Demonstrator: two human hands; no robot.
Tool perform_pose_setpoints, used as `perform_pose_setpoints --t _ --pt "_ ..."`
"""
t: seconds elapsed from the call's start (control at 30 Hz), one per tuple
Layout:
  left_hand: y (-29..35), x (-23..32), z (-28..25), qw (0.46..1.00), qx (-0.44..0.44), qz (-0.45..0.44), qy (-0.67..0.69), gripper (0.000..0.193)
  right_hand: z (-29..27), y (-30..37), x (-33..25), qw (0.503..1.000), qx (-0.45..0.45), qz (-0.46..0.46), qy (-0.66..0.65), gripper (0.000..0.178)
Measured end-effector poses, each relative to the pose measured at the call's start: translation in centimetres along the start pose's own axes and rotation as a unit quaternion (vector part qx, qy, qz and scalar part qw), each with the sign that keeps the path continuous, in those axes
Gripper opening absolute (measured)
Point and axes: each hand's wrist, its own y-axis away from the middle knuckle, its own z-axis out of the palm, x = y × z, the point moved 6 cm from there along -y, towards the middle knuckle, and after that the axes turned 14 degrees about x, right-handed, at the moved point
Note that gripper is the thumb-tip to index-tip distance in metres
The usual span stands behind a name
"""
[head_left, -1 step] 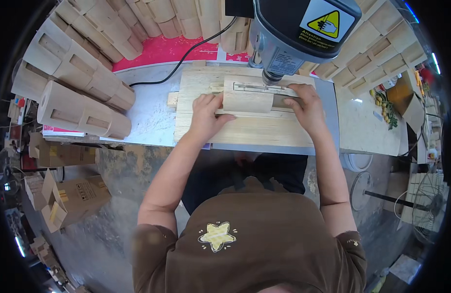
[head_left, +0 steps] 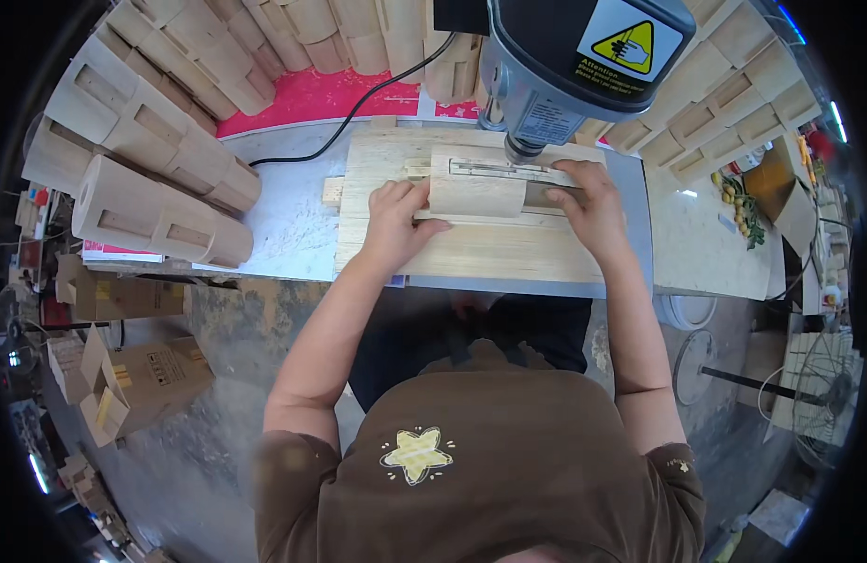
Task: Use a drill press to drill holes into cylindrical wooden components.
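A pale, round-sided wooden piece point(head_left: 475, 195) lies lengthwise on a flat wooden board point(head_left: 490, 255). Along its upper face runs a long narrow slot with dark edges. My left hand point(head_left: 396, 220) grips the left end, thumb stretched along the near side. At the other end my right hand point(head_left: 591, 206) holds the piece between curled fingers and thumb, beside a recessed opening. Just above the slot's right part is the nose of a grey and black machine head point(head_left: 536, 117); whether its tip touches the wood I cannot tell.
Several wooden cylinders with rectangular recesses point(head_left: 161, 211) are stacked at left, along the back and at right. A black cable point(head_left: 344, 122) crosses the table behind the board. Open cardboard boxes point(head_left: 138, 380) stand on the floor at left; a fan point(head_left: 822, 408) is at right.
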Motion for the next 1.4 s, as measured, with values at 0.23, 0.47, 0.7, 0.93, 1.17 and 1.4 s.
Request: perform_pose_setpoints --t 0.23,0.47,0.7,0.93,1.17,1.4 --pt "-0.2 -0.8 0.2 0.999 -0.014 0.001 0.029 0.039 -5.0 -3.5 -1.1 0.976 0.116 -0.027 -0.182 0.044" --pt "0.5 -1.3 0.6 0.999 -0.039 -0.004 0.011 0.055 -10.5 -14.2 -8.6 0.971 0.172 -0.065 -0.151 0.027" --pt "-0.1 -0.3 0.5 1.000 -0.024 0.014 0.001 0.046 -11.7 -12.1 -10.0 0.974 0.206 -0.072 0.063 0.026" --pt "-0.2 -0.3 0.4 1.000 -0.022 0.011 -0.006 0.038 -10.2 -3.0 -11.7 0.968 0.205 -0.134 0.061 0.009" --pt "-0.1 -0.4 0.5 0.999 -0.031 0.006 -0.009 0.036 -6.3 0.8 -8.1 0.970 0.213 -0.119 0.002 0.011" --pt "-0.2 -0.2 0.3 1.000 -0.026 0.001 -0.001 0.036 -3.4 1.6 -5.1 0.952 0.266 -0.145 -0.033 0.014"
